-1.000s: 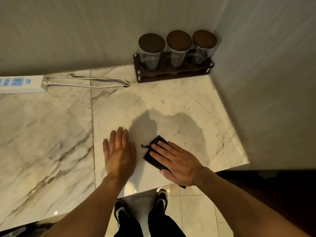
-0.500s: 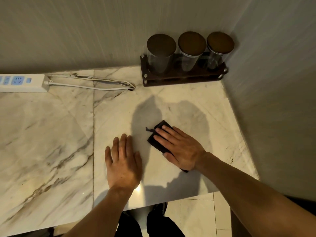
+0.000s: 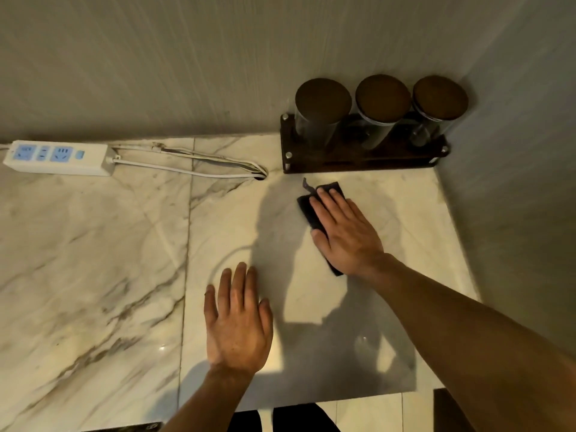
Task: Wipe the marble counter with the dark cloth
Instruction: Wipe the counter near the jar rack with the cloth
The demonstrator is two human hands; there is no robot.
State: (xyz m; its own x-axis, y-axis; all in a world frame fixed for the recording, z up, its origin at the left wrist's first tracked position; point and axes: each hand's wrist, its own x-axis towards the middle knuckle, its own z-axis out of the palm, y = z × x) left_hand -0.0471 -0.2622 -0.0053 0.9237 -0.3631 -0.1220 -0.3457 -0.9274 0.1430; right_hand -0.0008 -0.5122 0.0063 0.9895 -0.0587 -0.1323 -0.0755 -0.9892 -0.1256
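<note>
Dark cloth (image 3: 307, 207) mostly hidden under right hand (image 3: 346, 235).

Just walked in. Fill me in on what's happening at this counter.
A person is wiping the marble counter. The right hand lies flat on a dark cloth, close in front of the wooden rack holding three lidded glass jars. The left hand rests palm-down on the marble nearer the front edge. A white power strip lies by the back wall.
</note>
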